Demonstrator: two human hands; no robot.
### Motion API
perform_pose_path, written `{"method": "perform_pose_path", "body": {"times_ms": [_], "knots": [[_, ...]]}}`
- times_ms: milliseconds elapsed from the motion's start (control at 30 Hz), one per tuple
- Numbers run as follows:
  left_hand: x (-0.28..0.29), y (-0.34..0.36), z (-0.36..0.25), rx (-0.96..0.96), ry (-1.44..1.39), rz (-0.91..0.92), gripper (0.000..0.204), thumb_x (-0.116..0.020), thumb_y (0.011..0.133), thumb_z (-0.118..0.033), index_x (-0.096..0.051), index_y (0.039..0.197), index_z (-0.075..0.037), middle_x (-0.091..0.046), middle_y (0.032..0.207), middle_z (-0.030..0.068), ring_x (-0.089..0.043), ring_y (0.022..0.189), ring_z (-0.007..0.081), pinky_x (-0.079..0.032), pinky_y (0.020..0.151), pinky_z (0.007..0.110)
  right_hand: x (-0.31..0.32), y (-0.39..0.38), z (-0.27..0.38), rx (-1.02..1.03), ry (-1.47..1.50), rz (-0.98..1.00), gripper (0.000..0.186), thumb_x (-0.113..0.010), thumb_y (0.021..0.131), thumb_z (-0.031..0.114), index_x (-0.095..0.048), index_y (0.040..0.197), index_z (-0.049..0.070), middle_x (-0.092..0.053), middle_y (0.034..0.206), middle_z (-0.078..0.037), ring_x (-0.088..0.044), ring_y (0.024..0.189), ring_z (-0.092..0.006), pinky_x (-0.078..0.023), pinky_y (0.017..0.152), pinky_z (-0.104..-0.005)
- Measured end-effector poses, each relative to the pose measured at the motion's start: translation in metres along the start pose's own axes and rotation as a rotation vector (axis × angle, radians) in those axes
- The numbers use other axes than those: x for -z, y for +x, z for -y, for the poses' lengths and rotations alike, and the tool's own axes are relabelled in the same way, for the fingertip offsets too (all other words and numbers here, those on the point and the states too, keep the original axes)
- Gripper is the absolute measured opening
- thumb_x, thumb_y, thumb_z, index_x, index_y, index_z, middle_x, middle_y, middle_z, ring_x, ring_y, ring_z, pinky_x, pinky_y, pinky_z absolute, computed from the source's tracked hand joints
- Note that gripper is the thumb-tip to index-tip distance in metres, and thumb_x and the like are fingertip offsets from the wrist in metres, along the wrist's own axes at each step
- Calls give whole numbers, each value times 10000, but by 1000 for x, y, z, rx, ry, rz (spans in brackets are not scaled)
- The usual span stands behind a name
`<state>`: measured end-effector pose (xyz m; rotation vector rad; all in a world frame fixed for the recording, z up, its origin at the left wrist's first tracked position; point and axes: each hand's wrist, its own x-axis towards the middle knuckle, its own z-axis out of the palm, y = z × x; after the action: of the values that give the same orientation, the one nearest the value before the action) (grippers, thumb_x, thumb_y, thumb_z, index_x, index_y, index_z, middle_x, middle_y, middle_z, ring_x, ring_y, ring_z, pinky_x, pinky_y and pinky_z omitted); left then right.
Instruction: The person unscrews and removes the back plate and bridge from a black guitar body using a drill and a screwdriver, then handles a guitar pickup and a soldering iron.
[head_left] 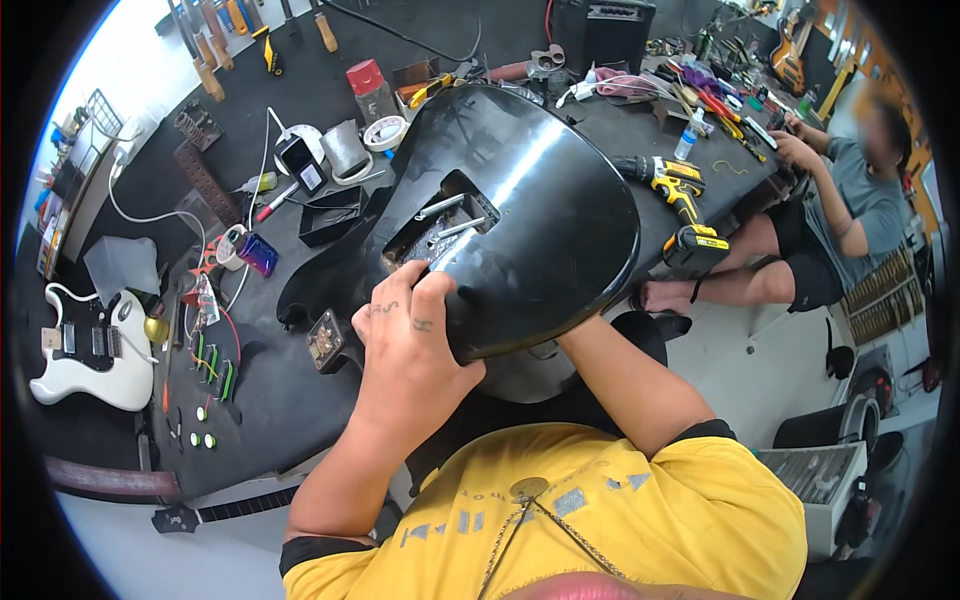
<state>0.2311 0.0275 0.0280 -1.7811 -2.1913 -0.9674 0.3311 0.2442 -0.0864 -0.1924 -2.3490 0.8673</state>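
Black and glossy, the guitar body (540, 215) is held back-up over the near edge of the worktop (270, 400), against the person's lap. Its rear cavity (440, 228) stands open with no cover on it, springs and metal parts showing inside; whether they are fully fitted cannot be told. The left hand (405, 335) is closed on the body's near rim, fingers curled over the edge by the cavity. The right hand is hidden under the body, so its grip cannot be told; only the forearm (630, 385) shows. Just left of the hand a small part (326, 340) lies on the worktop. Farther off sit a yellow drill (685, 205), tape (384, 132) and a white guitar (90, 350) at the left edge.
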Motion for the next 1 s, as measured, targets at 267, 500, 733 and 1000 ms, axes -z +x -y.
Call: {"method": "perform_pose_path", "body": {"times_ms": [267,500,733,1000], "knots": [[8,-1,0,14,-14,34,935,-966,545,-44,-464,1329,-128,-560,1430,213,-560,1338,433,-380,1064,536,-21,-25,-73,-70,514,-212,494,-656,1092,234,-540,1532,45,-568,1502,-98,-511,1433,-210,-408,1247,-407],[12,0,0,22,-11,18,917,-969,535,-49,-472,1303,-121,-578,1421,208,-565,1353,423,-384,1088,521,6,-20,-81,48,-249,-194,499,-658,1089,229,-534,1537,49,-567,1498,-100,-516,1418,-219,-393,1251,-404],[7,1,2,26,-23,63,894,-960,535,-49,-473,1280,-123,-579,1427,212,-567,1337,428,-387,1078,520,15,-26,-92,42,-434,-144,505,-659,1086,225,-528,1542,53,-566,1494,-102,-521,1403,-228,-379,1254,-400],[4,-3,3,33,-18,71,871,-953,535,-49,-480,1263,-125,-578,1412,207,-554,1337,429,-386,1061,526,14,-8,-49,105,-207,-219,441,-669,1067,236,-602,1480,96,-650,1392,-65,-596,1298,-202,-477,1150,-400]]}}
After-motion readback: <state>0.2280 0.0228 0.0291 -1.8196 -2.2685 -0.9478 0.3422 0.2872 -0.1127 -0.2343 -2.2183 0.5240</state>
